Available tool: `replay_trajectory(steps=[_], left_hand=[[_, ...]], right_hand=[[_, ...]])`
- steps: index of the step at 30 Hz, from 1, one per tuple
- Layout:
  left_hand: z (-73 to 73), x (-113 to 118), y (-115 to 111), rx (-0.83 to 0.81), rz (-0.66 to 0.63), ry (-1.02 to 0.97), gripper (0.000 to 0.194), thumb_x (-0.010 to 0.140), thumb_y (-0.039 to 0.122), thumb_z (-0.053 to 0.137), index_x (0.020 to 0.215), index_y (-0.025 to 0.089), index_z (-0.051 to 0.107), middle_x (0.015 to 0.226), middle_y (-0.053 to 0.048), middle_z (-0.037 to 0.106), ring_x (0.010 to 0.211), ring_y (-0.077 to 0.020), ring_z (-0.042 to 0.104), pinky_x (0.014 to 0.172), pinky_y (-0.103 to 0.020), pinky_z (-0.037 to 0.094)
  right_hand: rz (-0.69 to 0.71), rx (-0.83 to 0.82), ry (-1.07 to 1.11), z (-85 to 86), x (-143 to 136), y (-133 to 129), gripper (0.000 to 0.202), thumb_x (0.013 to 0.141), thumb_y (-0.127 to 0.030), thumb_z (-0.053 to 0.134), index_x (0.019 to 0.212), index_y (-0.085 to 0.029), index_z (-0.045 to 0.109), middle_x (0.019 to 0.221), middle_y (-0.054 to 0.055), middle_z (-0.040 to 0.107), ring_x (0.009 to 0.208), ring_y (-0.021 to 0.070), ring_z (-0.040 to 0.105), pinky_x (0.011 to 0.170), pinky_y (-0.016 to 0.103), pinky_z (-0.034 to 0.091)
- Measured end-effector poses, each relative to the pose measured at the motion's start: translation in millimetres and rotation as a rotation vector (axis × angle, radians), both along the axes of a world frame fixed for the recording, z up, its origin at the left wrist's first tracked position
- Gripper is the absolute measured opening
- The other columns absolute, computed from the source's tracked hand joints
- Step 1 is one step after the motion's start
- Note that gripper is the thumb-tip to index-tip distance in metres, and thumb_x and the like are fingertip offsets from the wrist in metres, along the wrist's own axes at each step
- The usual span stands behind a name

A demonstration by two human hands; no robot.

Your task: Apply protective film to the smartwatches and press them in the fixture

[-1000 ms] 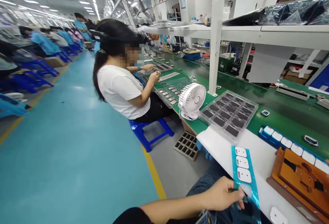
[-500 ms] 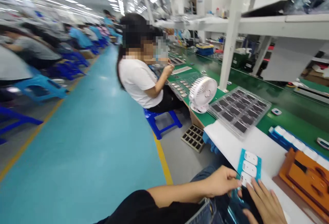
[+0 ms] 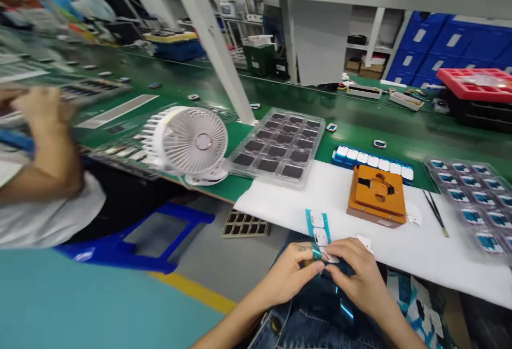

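A teal backing strip with white rounded stickers [image 3: 319, 221] runs from the edge of the white sheet down to my lap. My left hand [image 3: 294, 271] is closed on the strip's near part, where the teal film bends over the fingers. My right hand [image 3: 356, 269] is closed beside it, its fingers pinching a white sticker at the strip's near end. Both thumbs almost meet there. Shiny teal film hangs below, over my jeans. Just beyond my hands, an orange fixture block [image 3: 378, 194] rests on the white sheet [image 3: 288, 205].
A white fan [image 3: 194, 141] and a clear tray of dark squares [image 3: 280, 146] stand on the green bench. Tweezers [image 3: 436, 213] and a tray of teal-covered parts [image 3: 474, 197] lie right. A blue holder [image 3: 374, 165] sits behind the fixture. A co-worker's arm [image 3: 48, 141] is left.
My view has swung right from the aisle to the bench. Both hands stay at the strip; the right fingers, earlier spread flat over it, are now drawn in to a pinch.
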State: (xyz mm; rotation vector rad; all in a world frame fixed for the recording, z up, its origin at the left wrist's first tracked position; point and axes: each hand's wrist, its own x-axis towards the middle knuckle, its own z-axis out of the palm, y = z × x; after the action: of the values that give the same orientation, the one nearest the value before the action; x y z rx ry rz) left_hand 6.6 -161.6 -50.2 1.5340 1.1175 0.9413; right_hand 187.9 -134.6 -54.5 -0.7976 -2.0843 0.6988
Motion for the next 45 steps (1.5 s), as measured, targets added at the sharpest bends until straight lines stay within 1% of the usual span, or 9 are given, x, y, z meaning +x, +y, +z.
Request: replay_trajectory(steps=[5, 11, 16, 19, 26, 30, 35, 40, 45], left_hand=[[12.5, -8, 7, 0.012, -0.096, 0.099, 0.024, 0.087, 0.031, 0.055, 0.098, 0.024, 0.075, 0.088, -0.006, 0.073, 0.082, -0.0204, 0.064, 0.078, -0.029, 0.048], [23.7, -20, 48, 0.024, 0.06, 0.059, 0.03, 0.081, 0.034, 0.059, 0.102, 0.018, 0.073, 0.098, -0.01, 0.072, 0.091, -0.0239, 0.064, 0.083, -0.033, 0.05], [27.9, -26, 91, 0.027, 0.039, 0.305, 0.036, 0.079, 0.032, 0.055, 0.108, 0.013, 0.067, 0.076, -0.005, 0.069, 0.07, -0.0203, 0.063, 0.064, -0.029, 0.051], [25.5, -34, 100, 0.196, 0.221, 0.519, 0.043, 0.08, 0.032, 0.054, 0.119, 0.014, 0.06, 0.074, -0.003, 0.067, 0.058, -0.0168, 0.058, 0.059, -0.028, 0.048], [18.6, -91, 98, 0.555, 0.474, 0.803, 0.032, 0.085, 0.039, 0.052, 0.105, 0.02, 0.067, 0.104, -0.011, 0.066, 0.096, -0.0267, 0.059, 0.087, -0.04, 0.046], [16.6, -121, 108, 0.499, 0.434, 0.957, 0.022, 0.078, 0.034, 0.057, 0.089, 0.02, 0.07, 0.102, -0.013, 0.068, 0.102, -0.0323, 0.058, 0.091, -0.048, 0.042], [55.8, -129, 118, 0.461, 0.323, 0.767, 0.021, 0.08, 0.039, 0.054, 0.08, 0.02, 0.064, 0.091, -0.008, 0.07, 0.089, -0.0237, 0.062, 0.086, -0.037, 0.047], [109.9, -124, 104, 0.626, 0.557, 0.711, 0.025, 0.082, 0.043, 0.053, 0.082, 0.02, 0.061, 0.091, -0.006, 0.07, 0.086, -0.0216, 0.063, 0.085, -0.033, 0.049], [123.5, -116, 58, 0.877, 0.742, 0.548, 0.014, 0.08, 0.03, 0.063, 0.091, 0.02, 0.064, 0.089, 0.001, 0.07, 0.081, -0.0163, 0.064, 0.08, -0.029, 0.052]], right_hand=[[-0.208, -0.133, 0.21, 33.9, 27, 14, 0.015, 0.086, -0.021, 0.057, 0.082, -0.022, 0.07, 0.074, 0.004, 0.069, 0.068, 0.0171, 0.063, 0.062, 0.03, 0.052], [-0.339, 0.068, 0.007, 72.4, 83, 107, 0.017, 0.085, -0.028, 0.059, 0.09, -0.025, 0.074, 0.077, 0.003, 0.069, 0.073, 0.0184, 0.059, 0.072, 0.035, 0.049], [-0.198, 0.013, -0.208, 58.8, 81, 151, 0.021, 0.084, -0.031, 0.058, 0.096, -0.023, 0.073, 0.085, 0.006, 0.068, 0.083, 0.0201, 0.06, 0.08, 0.037, 0.049], [-0.268, 0.117, -0.155, 47.8, 80, 147, 0.023, 0.084, -0.03, 0.058, 0.104, -0.023, 0.069, 0.099, 0.008, 0.063, 0.094, 0.021, 0.058, 0.084, 0.038, 0.049], [-0.147, 0.221, -0.249, 39.9, 86, 137, 0.023, 0.09, -0.031, 0.053, 0.08, -0.024, 0.072, 0.101, 0.007, 0.064, 0.097, 0.0239, 0.056, 0.085, 0.044, 0.048], [-0.204, 0.24, -0.193, 34.5, 85, 138, 0.023, 0.091, -0.034, 0.052, 0.086, -0.023, 0.071, 0.102, 0.009, 0.064, 0.1, 0.0243, 0.057, 0.086, 0.043, 0.048], [-0.254, 0.262, -0.106, 31.7, 84, 139, 0.021, 0.092, -0.034, 0.051, 0.093, -0.023, 0.07, 0.099, 0.008, 0.065, 0.095, 0.022, 0.06, 0.083, 0.04, 0.05], [-0.293, 0.276, -0.057, 31.2, 83, 137, 0.02, 0.092, -0.033, 0.051, 0.092, -0.022, 0.069, 0.097, 0.007, 0.065, 0.092, 0.0213, 0.061, 0.08, 0.037, 0.051], [-0.313, 0.338, -0.054, 29.1, 84, 139, 0.02, 0.092, -0.034, 0.052, 0.092, -0.021, 0.068, 0.097, 0.007, 0.065, 0.092, 0.021, 0.062, 0.079, 0.036, 0.051]])
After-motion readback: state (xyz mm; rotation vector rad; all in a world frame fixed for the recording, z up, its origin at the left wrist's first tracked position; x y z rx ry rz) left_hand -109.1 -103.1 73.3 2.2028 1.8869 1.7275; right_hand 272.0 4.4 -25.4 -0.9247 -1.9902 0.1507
